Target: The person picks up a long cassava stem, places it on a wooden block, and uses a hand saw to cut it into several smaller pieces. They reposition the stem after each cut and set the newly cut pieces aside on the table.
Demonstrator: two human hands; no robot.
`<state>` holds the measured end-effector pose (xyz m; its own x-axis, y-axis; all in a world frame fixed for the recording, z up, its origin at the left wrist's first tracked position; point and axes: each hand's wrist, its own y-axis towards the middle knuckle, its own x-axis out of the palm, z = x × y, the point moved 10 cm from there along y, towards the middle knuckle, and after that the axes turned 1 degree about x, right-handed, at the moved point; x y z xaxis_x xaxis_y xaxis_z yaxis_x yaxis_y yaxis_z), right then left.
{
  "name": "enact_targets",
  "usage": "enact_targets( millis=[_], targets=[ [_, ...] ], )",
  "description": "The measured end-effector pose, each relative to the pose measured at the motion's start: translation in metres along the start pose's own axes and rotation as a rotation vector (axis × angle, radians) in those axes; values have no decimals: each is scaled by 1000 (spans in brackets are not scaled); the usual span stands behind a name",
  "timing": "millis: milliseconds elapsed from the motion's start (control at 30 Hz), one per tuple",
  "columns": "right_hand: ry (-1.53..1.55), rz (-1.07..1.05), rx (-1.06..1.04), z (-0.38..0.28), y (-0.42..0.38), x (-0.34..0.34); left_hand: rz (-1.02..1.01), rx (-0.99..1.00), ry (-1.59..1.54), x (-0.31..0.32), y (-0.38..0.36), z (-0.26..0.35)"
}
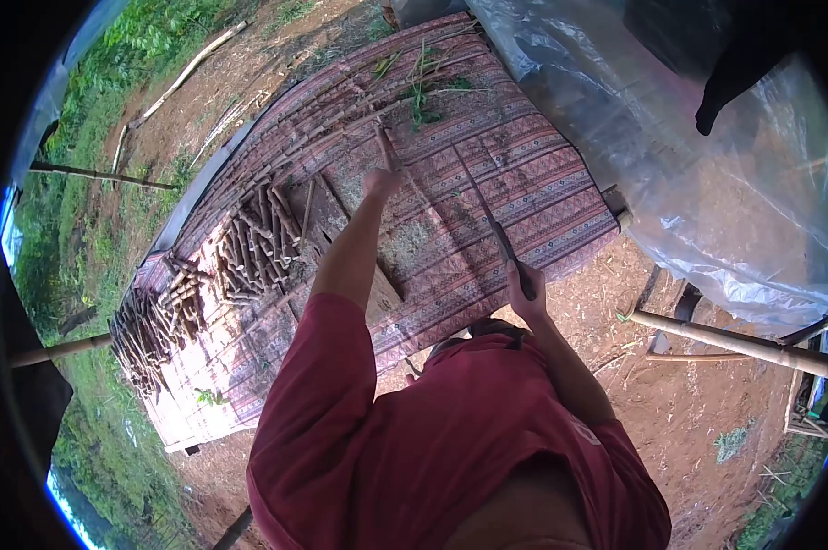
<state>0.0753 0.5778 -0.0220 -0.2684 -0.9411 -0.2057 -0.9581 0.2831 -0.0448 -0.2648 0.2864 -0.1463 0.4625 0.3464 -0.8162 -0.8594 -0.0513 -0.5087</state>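
Observation:
My left hand [380, 183] is closed around a short brown stem piece [383, 139] that sticks out beyond my fist over the table. In my right hand [529, 298] is the dark handle of a saw [480, 197]. Its long thin blade points away from me above the patterned cloth, apart from the stem. Under and beside my left arm lies a wooden board [388, 291]. Pale dust is scattered on the cloth around it. Long uncut stems [340, 117] stretch along the far side, with green leaves [421, 108] near them.
Many short cut stems [258, 246] lie piled on the left of the cloth-covered table [560, 197], with another heap [143, 335] at its left end. Clear plastic sheeting [670, 192] hangs at the right. A bamboo pole [734, 344] crosses there above bare soil.

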Motion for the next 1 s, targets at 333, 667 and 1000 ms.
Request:
enact_targets(
  millis=[333, 667, 1000],
  targets=[
    [71, 73, -15, -11, 11, 7, 13, 529, 261, -13, -73, -69],
    [-58, -8, -117, -43, -9, 44, -4, 446, 150, 0, -76, -82],
    [-126, 83, -72, -37, -20, 57, 303, 534, -7, -41, -133, -80]
  ],
)
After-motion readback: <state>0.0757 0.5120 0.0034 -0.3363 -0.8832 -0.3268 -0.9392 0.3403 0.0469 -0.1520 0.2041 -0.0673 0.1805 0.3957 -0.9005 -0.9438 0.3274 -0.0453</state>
